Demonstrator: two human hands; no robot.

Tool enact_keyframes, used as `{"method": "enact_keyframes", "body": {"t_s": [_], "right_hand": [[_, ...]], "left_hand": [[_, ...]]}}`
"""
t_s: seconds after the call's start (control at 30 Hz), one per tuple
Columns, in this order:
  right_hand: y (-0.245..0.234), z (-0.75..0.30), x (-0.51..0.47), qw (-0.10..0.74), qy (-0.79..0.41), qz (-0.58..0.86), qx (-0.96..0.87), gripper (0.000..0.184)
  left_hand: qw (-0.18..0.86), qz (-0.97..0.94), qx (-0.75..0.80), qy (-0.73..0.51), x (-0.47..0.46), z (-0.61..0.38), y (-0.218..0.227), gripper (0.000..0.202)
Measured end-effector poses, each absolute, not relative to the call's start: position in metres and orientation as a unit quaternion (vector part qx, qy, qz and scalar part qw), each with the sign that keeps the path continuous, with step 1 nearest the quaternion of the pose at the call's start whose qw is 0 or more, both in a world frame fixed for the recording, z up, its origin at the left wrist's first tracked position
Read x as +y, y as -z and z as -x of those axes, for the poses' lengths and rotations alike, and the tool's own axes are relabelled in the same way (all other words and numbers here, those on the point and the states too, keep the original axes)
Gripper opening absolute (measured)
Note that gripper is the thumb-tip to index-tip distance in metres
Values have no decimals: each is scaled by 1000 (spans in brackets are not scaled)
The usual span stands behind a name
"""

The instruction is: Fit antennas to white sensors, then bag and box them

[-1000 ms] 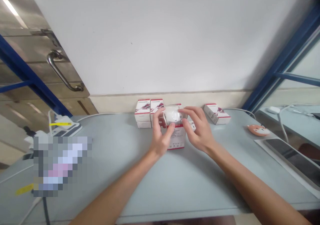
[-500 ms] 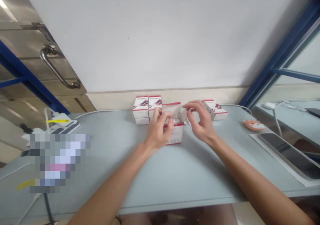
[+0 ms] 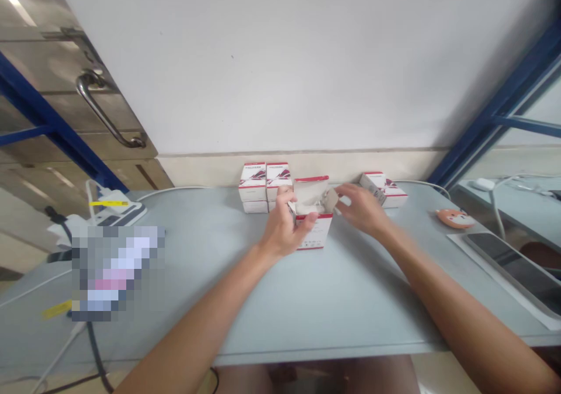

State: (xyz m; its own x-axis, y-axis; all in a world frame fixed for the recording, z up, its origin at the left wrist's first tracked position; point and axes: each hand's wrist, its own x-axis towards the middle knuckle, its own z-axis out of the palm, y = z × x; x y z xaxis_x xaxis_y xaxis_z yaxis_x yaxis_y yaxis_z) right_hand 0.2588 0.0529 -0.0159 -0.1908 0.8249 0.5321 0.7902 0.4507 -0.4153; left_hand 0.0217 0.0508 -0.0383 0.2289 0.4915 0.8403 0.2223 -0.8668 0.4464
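Observation:
A small white carton with red edges (image 3: pixel 316 234) stands upright on the table, its top flaps raised. My left hand (image 3: pixel 282 225) grips the carton's left side, thumb over the front rim and fingers behind the left flap. At the right, my right hand (image 3: pixel 363 208) pinches the side flap (image 3: pixel 332 200) between thumb and fingertips. The tall back flap (image 3: pixel 311 190) leans up toward the wall. Something pale shows inside the carton, too small to make out.
Similar closed cartons (image 3: pixel 253 190) are stacked behind on the left, and more cartons (image 3: pixel 392 197) lie back right. A power strip (image 3: pixel 125 210) and a pixelated object (image 3: pixel 118 271) are at left. An orange animal-faced item (image 3: pixel 454 218) and a phone (image 3: pixel 512 268) are at right.
My right hand has closed in on the carton's right flap. My left hand's fingers have shifted from over the opening to the left side, thumb on the front. The view has shifted slightly.

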Motion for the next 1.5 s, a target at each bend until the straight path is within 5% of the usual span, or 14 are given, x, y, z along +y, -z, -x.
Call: {"method": "enact_keyframes", "body": {"t_s": [0.13,0.37,0.63,0.8,0.97,1.27,1.5], "right_hand": [[-38,-237,10,549,6,474,-689,18],[-61,-208,-10,406,-25,445,-798,10],[-41,-211,10,486,-274,520,-647,23],[-55,-213,19,426,-452,455,-638,38],[-42,-217,25,403,-514,391,-648,43],[-23,-203,20,587,-484,368,-534,36],[-24,-195,12,495,-592,328,-545,31]], "left_hand": [[139,-757,237,-593,52,-24,45,47],[171,-744,247,-597,46,-27,41,44],[135,-737,240,-617,46,-29,44,47],[100,-742,233,-621,45,-30,43,47],[94,-747,241,-612,44,-29,40,45],[87,-744,237,-618,48,-30,44,46],[91,-778,230,-578,42,-25,36,41]]}}
